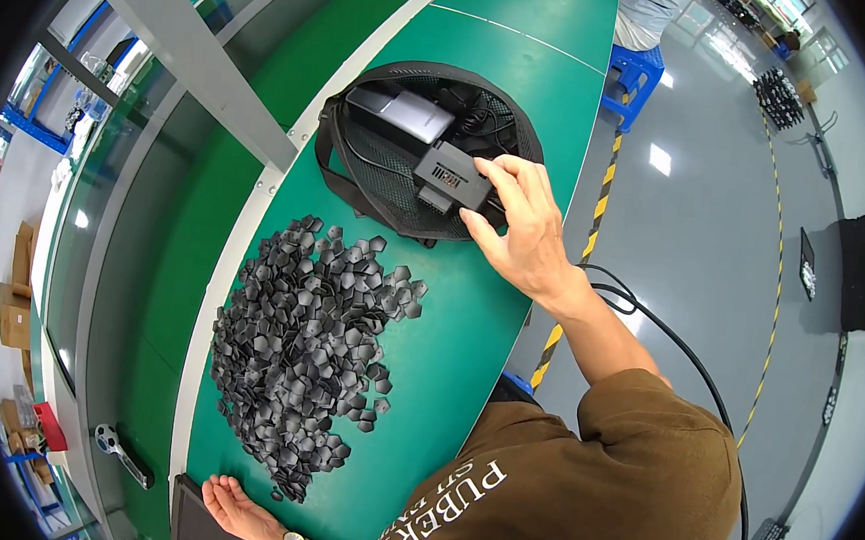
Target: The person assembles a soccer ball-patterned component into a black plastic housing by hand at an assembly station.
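Observation:
My right hand (526, 226) pinches the end of a small black box-shaped device (451, 174) between thumb and fingers. The device is over a black mesh bag (368, 187), which lies on the green tabletop. Inside the bag are a grey and black power bank-like block (399, 114) and dark cables (478, 123). Near the lower table edge, my left hand (235, 513) rests with its fingers loosely extended and nothing visible in them. Between the hands spreads a heap of small black pentagonal pieces (296, 361).
A grey metal post (201, 63) rises by the table's left rail. Beyond the rail runs a green conveyor belt (166, 281) carrying a white and black object (124, 454). A dark panel (199, 525) lies beside my left hand. A black cable (688, 348) hangs at right; a blue stool (634, 78) stands behind.

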Tool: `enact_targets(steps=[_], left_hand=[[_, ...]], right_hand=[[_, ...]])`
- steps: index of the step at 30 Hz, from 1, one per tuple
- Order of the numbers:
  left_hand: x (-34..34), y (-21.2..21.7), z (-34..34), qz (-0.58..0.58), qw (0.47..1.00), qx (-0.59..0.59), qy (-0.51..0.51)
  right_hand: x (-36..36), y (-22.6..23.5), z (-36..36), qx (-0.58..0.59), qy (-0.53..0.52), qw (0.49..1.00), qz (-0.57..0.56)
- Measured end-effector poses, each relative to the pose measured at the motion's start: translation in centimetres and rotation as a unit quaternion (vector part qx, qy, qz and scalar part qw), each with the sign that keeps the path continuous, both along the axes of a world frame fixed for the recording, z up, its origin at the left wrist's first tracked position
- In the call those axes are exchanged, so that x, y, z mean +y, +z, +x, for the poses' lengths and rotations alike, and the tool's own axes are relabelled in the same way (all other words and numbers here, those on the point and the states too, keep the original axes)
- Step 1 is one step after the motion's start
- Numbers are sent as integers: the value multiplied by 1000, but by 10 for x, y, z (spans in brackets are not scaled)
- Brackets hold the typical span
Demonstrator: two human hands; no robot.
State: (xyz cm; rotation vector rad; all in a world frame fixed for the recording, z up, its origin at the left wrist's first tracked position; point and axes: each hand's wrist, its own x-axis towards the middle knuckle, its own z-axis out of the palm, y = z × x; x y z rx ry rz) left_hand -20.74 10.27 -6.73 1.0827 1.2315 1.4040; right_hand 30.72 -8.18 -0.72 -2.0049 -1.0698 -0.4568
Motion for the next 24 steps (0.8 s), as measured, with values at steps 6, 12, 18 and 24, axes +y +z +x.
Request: enact_targets(steps=[6, 12, 18, 24], left_hand=[[-5, 12, 3, -18, 999, -33, -27], [-19, 37, 44, 13, 995, 92, 26], [-13, 54, 43, -51, 995, -80, 30], [46, 78, 24, 104, 969, 222, 7]], right_hand=[[4, 17, 22, -41, -118, 988, -96], [33, 45, 1, -60, -4, 998, 0], [81, 61, -75, 67, 289, 954, 50], [125, 53, -139, 103, 495, 860, 63]])
